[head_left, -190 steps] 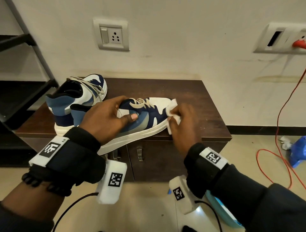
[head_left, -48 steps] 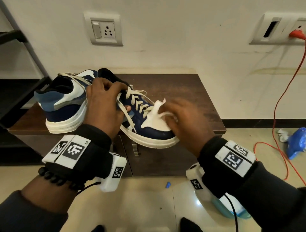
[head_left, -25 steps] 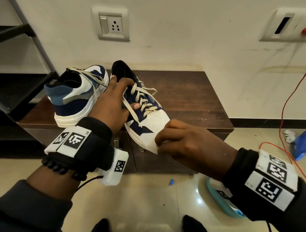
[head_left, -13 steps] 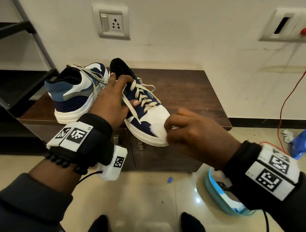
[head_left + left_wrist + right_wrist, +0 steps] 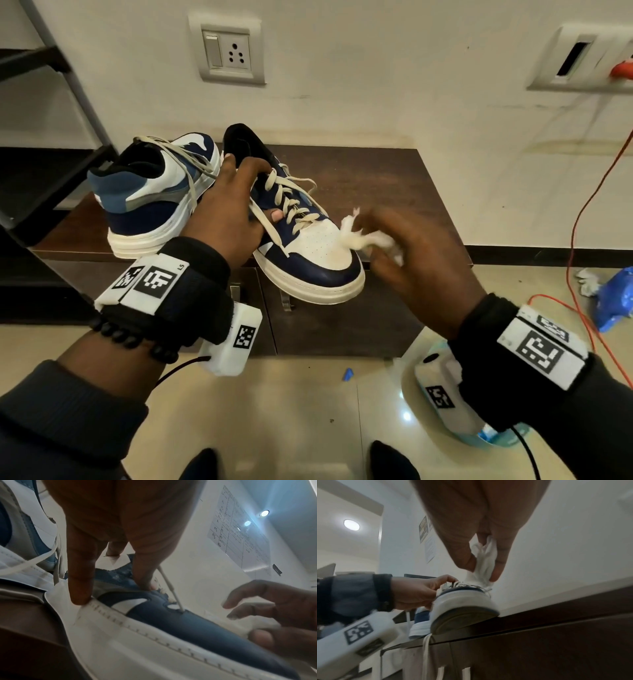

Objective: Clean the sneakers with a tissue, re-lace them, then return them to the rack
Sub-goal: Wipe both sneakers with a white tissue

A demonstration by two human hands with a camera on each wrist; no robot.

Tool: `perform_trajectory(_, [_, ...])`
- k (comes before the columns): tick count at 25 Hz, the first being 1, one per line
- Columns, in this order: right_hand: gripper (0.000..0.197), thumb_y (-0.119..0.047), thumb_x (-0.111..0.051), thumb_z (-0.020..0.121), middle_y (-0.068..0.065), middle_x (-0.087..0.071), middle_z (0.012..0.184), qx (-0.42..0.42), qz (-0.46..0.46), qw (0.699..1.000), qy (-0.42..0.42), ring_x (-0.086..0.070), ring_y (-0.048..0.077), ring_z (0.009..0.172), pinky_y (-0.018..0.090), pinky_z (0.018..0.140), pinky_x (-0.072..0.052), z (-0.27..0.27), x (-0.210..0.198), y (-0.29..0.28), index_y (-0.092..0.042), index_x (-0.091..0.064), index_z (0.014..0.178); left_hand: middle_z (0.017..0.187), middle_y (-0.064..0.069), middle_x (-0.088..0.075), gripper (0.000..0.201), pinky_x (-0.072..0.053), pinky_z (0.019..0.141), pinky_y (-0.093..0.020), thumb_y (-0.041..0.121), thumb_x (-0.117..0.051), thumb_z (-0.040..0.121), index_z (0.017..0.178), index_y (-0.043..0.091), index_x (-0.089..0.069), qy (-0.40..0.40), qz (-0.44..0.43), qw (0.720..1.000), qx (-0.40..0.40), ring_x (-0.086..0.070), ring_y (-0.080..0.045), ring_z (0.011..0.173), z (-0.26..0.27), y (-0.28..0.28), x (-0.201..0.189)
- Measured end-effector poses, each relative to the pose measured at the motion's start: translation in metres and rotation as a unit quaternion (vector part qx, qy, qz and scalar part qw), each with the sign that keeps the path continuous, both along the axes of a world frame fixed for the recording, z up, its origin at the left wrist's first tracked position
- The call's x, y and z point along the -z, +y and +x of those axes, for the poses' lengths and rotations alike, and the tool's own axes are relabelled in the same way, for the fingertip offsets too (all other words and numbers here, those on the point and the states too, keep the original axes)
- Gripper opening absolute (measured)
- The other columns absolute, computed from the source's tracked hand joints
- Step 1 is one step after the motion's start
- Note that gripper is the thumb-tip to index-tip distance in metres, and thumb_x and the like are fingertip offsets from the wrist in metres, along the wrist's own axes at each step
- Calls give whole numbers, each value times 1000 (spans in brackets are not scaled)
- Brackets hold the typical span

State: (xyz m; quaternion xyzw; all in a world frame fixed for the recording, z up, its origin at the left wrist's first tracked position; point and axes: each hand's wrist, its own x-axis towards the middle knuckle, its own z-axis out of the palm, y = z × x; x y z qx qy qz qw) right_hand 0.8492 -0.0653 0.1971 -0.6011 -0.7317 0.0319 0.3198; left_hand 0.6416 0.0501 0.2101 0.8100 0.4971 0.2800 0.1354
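The left hand [image 5: 226,219] grips the nearer sneaker [image 5: 301,240] at its lace area: fingers curl over the black tongue and the thumb presses on the cream laces [image 5: 287,202]. In the left wrist view one finger of that hand [image 5: 80,577] presses on the stitched white midsole. This navy and white sneaker [image 5: 462,601] is tilted, its toe raised and overhanging the front edge of the dark wooden bench [image 5: 383,185]; the right wrist view shows the toe's sole lifted off the bench [image 5: 556,608] top.

The right hand [image 5: 421,260] pinches a crumpled white tissue [image 5: 359,236] between thumb and fingers, and the tissue touches the white perforated toe cap. The right wrist view shows the tissue [image 5: 483,561] clamped between thumb and a fingertip, just above the toe. The hand is motion-blurred in the head view.

The second sneaker [image 5: 154,202] stands upright on the left part of the bench, heel toward the camera, its laces loose and draped over its side, just beside the left hand.

A black metal rack [image 5: 44,164] stands left of the bench. On the wall are a socket plate [image 5: 227,53] and, to the right, another plate with an orange plug [image 5: 621,70], whose cord [image 5: 575,240] runs down to the tiled floor [image 5: 291,411]. A blue bag [image 5: 615,298] lies on the floor at the right.
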Motion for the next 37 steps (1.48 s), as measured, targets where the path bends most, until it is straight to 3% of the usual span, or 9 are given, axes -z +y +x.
perform_trajectory(4, [23, -10, -57, 79, -4, -62, 98, -120, -13, 992, -47, -53, 11, 93, 16, 78, -39, -14, 1, -10, -20, -68, 96, 125, -1, -53, 46, -41, 88, -30, 20, -72, 82, 120, 25, -47, -29, 6, 999, -14, -54, -23, 111, -2, -1, -2])
perform_trajectory(9, [17, -10, -61, 86, -8, -62, 102, 39, 24, 993, 112, -54, 3, 94, 5, 80, -38, 7, -8, 9, -22, -65, 98, 94, 0, -62, 37, -54, 71, -23, 3, -73, 78, 92, 27, -48, -252, -142, 957, 21, -62, -5, 80, -14, 5, -2])
perform_trajectory(11, [17, -8, -61, 86, -7, -63, 101, 32, 31, 992, 119, -55, 3, 93, 10, 80, -42, 4, -10, 14, -20, -66, 97, 101, -5, -61, 35, -57, 76, -29, -7, -61, 84, 91, 26, -52, -314, -199, 928, 33, -65, -14, 93, -13, 6, -2])
perform_trajectory(14, [17, -7, -61, 85, -10, -62, 96, -23, 31, 990, 139, -57, 6, 91, 23, 78, -48, -1, -17, 13, -19, -68, 94, 121, -10, -55, 14, -50, 87, -22, 16, -59, 91, 104, 23, -57, -282, -209, 936, 13, -55, -23, 110, -17, 8, -6])
perform_trajectory(18, [18, -8, -62, 82, -9, -62, 98, -92, 52, 991, 80, -55, 7, 96, 26, 82, -46, -10, -26, 8, -19, -69, 94, 100, -4, -68, 55, -52, 85, -42, 71, -49, 80, 101, 22, -64, -139, -141, 976, -88, -63, -22, 95, -28, 1, -6])
perform_trajectory(22, [19, -8, -60, 78, -4, -63, 97, -122, 79, 989, 38, -56, 18, 92, 32, 78, -44, -25, -30, 8, -18, -69, 92, 97, 0, -60, 48, -43, 76, -32, 50, -62, 84, 111, 11, -54, -81, -24, 988, -130, -56, -18, 89, -30, -5, -10])
perform_trajectory(26, [18, -8, -60, 80, -4, -63, 96, -132, 86, 987, 44, -57, 17, 91, 32, 77, -46, -31, -29, 9, -18, -69, 93, 114, -4, -52, 40, -35, 82, -23, 26, -64, 89, 126, 24, -48, -52, 44, 997, -44, -50, -14, 98, -30, -7, -10])
perform_trajectory(33, [18, -14, -62, 87, -9, -63, 107, -95, 17, 994, 52, -53, 1, 100, 13, 88, -42, -24, -34, 26, -22, -69, 102, 93, -7, -50, 13, -29, 61, -13, 22, -56, 92, 87, 15, -46, -103, 44, 992, -61, -46, -19, 81, -28, 1, 4])
perform_trajectory(37, [21, -14, -60, 86, -10, -62, 109, -148, 36, 988, 27, -54, 4, 105, 19, 91, -42, -31, -36, 30, -22, -70, 103, 104, -6, -53, 20, -37, 75, -26, 37, -52, 94, 102, 20, -48, -122, -18, 991, -51, -52, -20, 93, -34, 10, 13])
